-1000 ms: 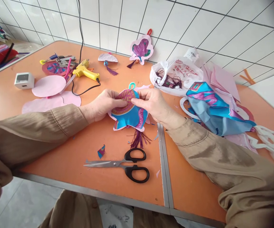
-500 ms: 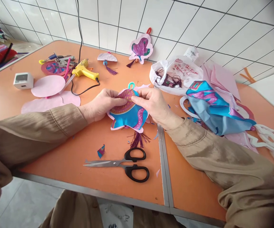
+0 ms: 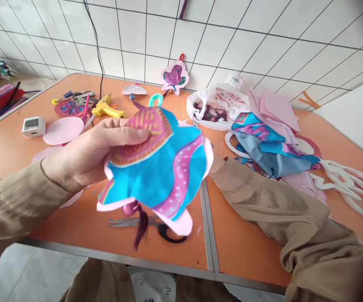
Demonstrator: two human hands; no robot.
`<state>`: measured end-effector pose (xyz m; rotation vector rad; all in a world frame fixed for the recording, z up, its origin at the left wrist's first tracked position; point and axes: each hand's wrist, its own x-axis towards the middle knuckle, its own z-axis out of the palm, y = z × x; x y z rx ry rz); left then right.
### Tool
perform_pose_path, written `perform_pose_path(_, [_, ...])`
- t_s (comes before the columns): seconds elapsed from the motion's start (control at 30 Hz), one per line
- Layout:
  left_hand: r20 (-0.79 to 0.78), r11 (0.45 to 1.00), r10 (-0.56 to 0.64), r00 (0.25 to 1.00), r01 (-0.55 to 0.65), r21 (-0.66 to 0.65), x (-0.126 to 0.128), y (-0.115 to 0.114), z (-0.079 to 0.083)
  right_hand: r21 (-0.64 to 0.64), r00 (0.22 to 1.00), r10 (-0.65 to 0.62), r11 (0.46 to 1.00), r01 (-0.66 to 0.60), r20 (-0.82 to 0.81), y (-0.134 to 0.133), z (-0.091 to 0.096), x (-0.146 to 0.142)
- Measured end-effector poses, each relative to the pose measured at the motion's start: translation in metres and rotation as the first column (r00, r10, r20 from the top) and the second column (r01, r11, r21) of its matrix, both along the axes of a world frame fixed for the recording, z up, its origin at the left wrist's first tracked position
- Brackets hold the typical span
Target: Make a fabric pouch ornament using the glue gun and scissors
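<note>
My left hand [image 3: 106, 144] pinches a blue, pink and purple fabric pendant [image 3: 156, 167] by its upper left, thumb on the patterned front. The pendant has a pink backing edge and a turquoise loop [image 3: 155, 100] on top. It is raised toward the camera and tilted. A pink bead [image 3: 130, 208] and a dark purple tassel [image 3: 141, 228] hang beneath it. Of my right hand [image 3: 216, 164] only the wrist side shows at the pendant's right edge; the fingers are hidden behind the pendant. Scissors [image 3: 172, 234] with black handles lie on the table below, partly covered.
On the orange table [image 3: 241, 235] a yellow glue gun [image 3: 109, 108], a white box [image 3: 33, 126] and pink ovals [image 3: 63, 130] lie to the left. A finished-looking pendant [image 3: 174, 77] leans on the tiled wall. A plastic bag [image 3: 222, 105] and blue fabric [image 3: 276, 151] are at the right.
The pendant has come up closer to the camera, held in my left hand. My right hand has moved from its top edge to behind it. The camera view has tilted upward.
</note>
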<state>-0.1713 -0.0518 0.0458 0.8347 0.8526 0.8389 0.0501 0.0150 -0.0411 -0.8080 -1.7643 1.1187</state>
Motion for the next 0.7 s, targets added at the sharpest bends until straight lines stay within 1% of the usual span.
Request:
perform_pose_path(0.07, [-0.045,0.999,0.007,0.999,-0.009,-0.048,-0.004,-0.001,-0.009,0.063,0.993,0.089,0.994,-0.094,0.073,-0.003,0.0,-0.001])
perform_pose_path(0.1, [-0.082,0.998,0.021,0.996,-0.026,-0.062,-0.006,0.0,-0.015,0.131,0.979,0.15,0.977,-0.168,0.134,-0.005,0.0,-0.002])
perform_pose_path(0.13, [-0.132,0.997,0.037,0.991,-0.046,-0.062,-0.007,0.004,-0.021,0.22,0.956,0.2,0.944,-0.247,0.215,-0.006,-0.001,-0.003])
perform_pose_path(0.17, [-0.195,0.996,0.051,0.979,-0.063,-0.056,-0.008,0.007,-0.028,0.32,0.922,0.229,0.888,-0.329,0.312,-0.007,-0.002,-0.003])
perform_pose_path(0.23, [-0.298,0.997,0.068,0.952,-0.078,-0.019,-0.008,0.016,-0.04,0.476,0.856,0.21,0.757,-0.448,0.472,-0.004,-0.005,-0.002])
perform_pose_path(0.27, [-0.342,0.997,0.075,0.937,-0.08,0.002,-0.008,0.019,-0.045,0.523,0.836,0.182,0.706,-0.477,0.517,0.0,-0.008,0.0])
perform_pose_path(0.3, [-0.38,0.997,0.079,0.921,-0.076,0.022,-0.008,0.021,-0.05,0.551,0.826,0.16,0.675,-0.491,0.54,0.004,-0.01,0.003])
perform_pose_path(0.37, [-0.451,0.996,0.071,0.89,-0.041,0.077,-0.006,0.023,-0.057,0.585,0.829,0.129,0.65,-0.485,0.544,0.015,-0.014,0.011])
perform_pose_path(0.4, [-0.495,0.994,0.063,0.867,-0.008,0.113,-0.005,0.023,-0.059,0.593,0.836,0.097,0.66,-0.46,0.54,0.02,-0.016,0.015])
perform_pose_path(0.47, [-0.586,0.982,0.05,0.809,0.068,0.178,-0.003,0.02,-0.061,0.606,0.866,0.025,0.704,-0.371,0.5,0.027,-0.017,0.021])
perform_pose_path(0.53, [-0.636,0.971,0.052,0.77,0.111,0.213,-0.001,0.017,-0.061,0.594,0.909,-0.044,0.77,-0.233,0.415,0.026,-0.014,0.022])
perform_pose_path(0.57, [-0.638,0.969,0.052,0.768,0.116,0.218,0.0,0.016,-0.061,0.567,0.928,-0.074,0.808,-0.159,0.366,0.022,-0.011,0.02])
perform_pose_path(0.63, [-0.622,0.968,0.049,0.781,0.117,0.223,0.0,0.015,-0.061,0.458,0.949,-0.108,0.888,-0.041,0.295,0.011,-0.005,0.012])
perform_pose_path(0.7, [-0.621,0.955,0.069,0.781,0.129,0.269,0.0,0.015,-0.063,0.306,0.952,-0.097,0.952,0.003,0.292,-0.002,0.001,0.003])
